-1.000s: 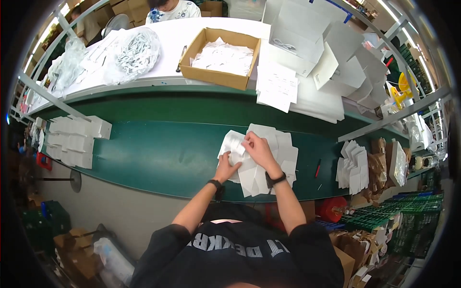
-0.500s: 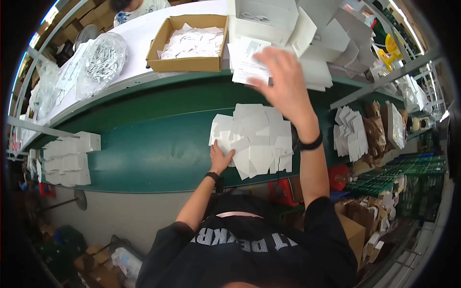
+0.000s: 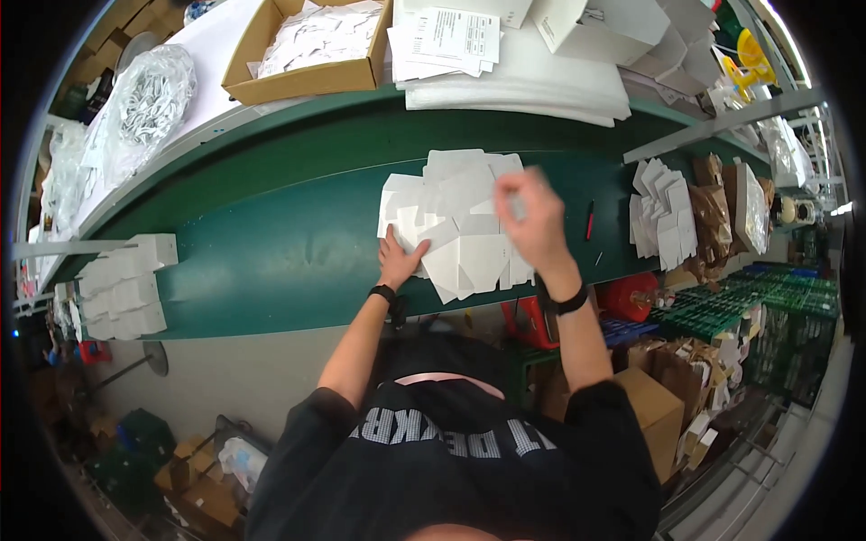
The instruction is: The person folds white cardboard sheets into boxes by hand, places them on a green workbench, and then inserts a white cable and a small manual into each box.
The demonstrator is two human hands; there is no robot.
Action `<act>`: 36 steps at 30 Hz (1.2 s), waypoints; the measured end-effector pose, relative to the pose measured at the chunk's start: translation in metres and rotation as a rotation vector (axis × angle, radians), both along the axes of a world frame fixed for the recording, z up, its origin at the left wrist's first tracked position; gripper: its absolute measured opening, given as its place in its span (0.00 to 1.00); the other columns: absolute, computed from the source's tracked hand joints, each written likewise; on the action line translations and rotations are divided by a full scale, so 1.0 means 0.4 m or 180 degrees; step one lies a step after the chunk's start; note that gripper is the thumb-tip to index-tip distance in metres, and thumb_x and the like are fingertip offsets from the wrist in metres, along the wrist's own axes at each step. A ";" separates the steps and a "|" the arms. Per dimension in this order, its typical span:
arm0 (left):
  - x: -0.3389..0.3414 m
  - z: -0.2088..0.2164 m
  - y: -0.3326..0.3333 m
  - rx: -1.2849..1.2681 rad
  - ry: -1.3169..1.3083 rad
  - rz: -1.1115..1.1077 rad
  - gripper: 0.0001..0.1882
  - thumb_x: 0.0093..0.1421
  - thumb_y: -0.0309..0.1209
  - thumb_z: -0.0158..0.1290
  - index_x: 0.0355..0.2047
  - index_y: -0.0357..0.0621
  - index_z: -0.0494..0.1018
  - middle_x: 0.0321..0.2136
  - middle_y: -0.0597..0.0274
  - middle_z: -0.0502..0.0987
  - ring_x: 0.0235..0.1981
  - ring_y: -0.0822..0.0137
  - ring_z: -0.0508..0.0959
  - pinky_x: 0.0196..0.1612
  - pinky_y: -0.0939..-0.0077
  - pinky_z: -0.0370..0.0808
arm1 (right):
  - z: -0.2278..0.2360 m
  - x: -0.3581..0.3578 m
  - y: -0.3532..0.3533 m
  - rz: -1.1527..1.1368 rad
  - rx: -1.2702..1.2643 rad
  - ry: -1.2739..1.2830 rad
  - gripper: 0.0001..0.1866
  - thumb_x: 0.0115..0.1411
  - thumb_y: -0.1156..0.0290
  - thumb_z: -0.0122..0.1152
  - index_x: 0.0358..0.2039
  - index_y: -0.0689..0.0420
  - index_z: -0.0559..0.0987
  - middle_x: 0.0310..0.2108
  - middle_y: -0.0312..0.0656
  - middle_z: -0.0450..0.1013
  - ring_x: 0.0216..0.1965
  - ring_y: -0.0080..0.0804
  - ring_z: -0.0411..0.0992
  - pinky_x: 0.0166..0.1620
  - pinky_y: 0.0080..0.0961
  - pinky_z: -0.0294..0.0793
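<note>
A spread of overlapping white folded cartons (image 3: pixel 474 257) lies on the green work surface before me. My left hand (image 3: pixel 399 259) rests on the left edge of that spread, fingers apart and flat against the card. Over its right side hovers my right hand (image 3: pixel 537 221), thumb and fingers curled together and a little blurred. Whether anything is between those fingers I cannot make out. Printed white sheets (image 3: pixel 442 43) lie stacked on the raised shelf beyond.
An open brown box (image 3: pixel 302 88) of small white papers stands on the shelf, left of white foam sheets (image 3: pixel 514 97). A bag of cables (image 3: pixel 149 99) lies further left. More white cartons (image 3: pixel 122 293) sit at the far left. A red pen (image 3: pixel 590 221) lies at the right.
My right hand has come back from the printed sheets on the shelf to the cartons, its fingers now curled. My left hand stays on the cartons. The whole view has shifted.
</note>
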State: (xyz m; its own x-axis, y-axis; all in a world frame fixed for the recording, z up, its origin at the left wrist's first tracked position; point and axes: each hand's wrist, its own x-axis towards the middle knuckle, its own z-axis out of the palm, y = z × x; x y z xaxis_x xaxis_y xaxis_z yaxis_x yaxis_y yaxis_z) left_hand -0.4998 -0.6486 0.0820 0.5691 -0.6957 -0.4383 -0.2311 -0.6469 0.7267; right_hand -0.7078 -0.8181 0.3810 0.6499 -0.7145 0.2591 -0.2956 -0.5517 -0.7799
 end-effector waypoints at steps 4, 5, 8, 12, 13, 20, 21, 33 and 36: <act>-0.044 0.052 -0.012 0.0376 -0.0038 -0.0139 0.67 0.50 0.71 0.63 0.78 0.57 0.40 0.74 0.30 0.46 0.74 0.30 0.47 0.70 0.28 0.50 | -0.412 -0.183 0.049 0.0425 -0.0628 0.1415 0.36 0.52 0.66 0.78 0.59 0.60 0.72 0.53 0.49 0.72 0.58 0.49 0.70 0.61 0.46 0.68; -0.051 0.064 -0.018 0.0585 -0.0095 -0.0068 0.66 0.50 0.72 0.62 0.78 0.59 0.40 0.74 0.31 0.46 0.74 0.31 0.47 0.69 0.28 0.50 | -0.456 -0.197 0.049 0.0444 -0.1078 0.1653 0.39 0.50 0.65 0.79 0.60 0.60 0.71 0.55 0.49 0.72 0.60 0.51 0.68 0.63 0.49 0.67; -0.074 0.089 -0.062 0.0823 -0.0229 0.0032 0.65 0.50 0.73 0.61 0.78 0.62 0.40 0.74 0.33 0.46 0.74 0.30 0.48 0.69 0.26 0.50 | -0.496 -0.221 0.043 0.0455 -0.0867 0.1733 0.41 0.47 0.64 0.81 0.60 0.60 0.71 0.54 0.48 0.72 0.58 0.51 0.68 0.63 0.47 0.67; -0.086 0.135 -0.062 0.0917 -0.0287 -0.0131 0.64 0.52 0.73 0.60 0.78 0.61 0.41 0.74 0.35 0.49 0.73 0.30 0.50 0.68 0.26 0.51 | -0.527 -0.235 0.069 0.0178 -0.0439 0.1779 0.40 0.46 0.64 0.81 0.59 0.60 0.73 0.48 0.47 0.73 0.55 0.52 0.68 0.61 0.46 0.68; -0.072 0.148 -0.074 0.0893 -0.0296 -0.0223 0.63 0.53 0.72 0.59 0.78 0.58 0.43 0.73 0.35 0.51 0.73 0.32 0.52 0.69 0.30 0.53 | -0.530 -0.230 0.059 0.0061 -0.0363 0.1743 0.39 0.46 0.64 0.81 0.58 0.61 0.74 0.46 0.47 0.73 0.54 0.53 0.68 0.60 0.46 0.68; 0.130 0.116 0.097 -0.0698 -0.0172 -0.0574 0.46 0.68 0.60 0.50 0.74 0.42 0.53 0.71 0.38 0.58 0.72 0.43 0.59 0.71 0.52 0.59 | -0.331 -0.227 0.098 -0.0464 0.1960 0.1103 0.25 0.56 0.68 0.76 0.52 0.63 0.78 0.46 0.43 0.80 0.53 0.34 0.76 0.53 0.35 0.74; 0.150 0.180 0.140 -0.1046 -0.0147 -0.0645 0.39 0.74 0.55 0.45 0.73 0.39 0.57 0.70 0.42 0.62 0.72 0.48 0.62 0.71 0.58 0.61 | -0.271 -0.204 0.130 -0.0511 0.1940 0.1117 0.25 0.56 0.68 0.76 0.52 0.63 0.78 0.46 0.43 0.80 0.53 0.34 0.76 0.53 0.35 0.74; 0.444 0.563 0.420 -0.1808 0.5189 0.0598 0.35 0.77 0.47 0.43 0.76 0.40 0.52 0.73 0.55 0.62 0.72 0.60 0.63 0.72 0.61 0.60 | -0.042 0.433 0.666 -0.0765 0.3338 -0.2344 0.23 0.72 0.71 0.59 0.64 0.64 0.70 0.58 0.42 0.75 0.57 0.27 0.72 0.62 0.27 0.68; 0.527 0.585 0.470 -0.1764 0.3227 -0.1054 0.42 0.72 0.42 0.54 0.77 0.40 0.48 0.73 0.53 0.62 0.73 0.61 0.61 0.73 0.63 0.56 | -0.046 0.512 0.731 -0.0574 0.3605 -0.2359 0.23 0.72 0.70 0.60 0.64 0.64 0.70 0.58 0.43 0.75 0.57 0.27 0.72 0.62 0.26 0.68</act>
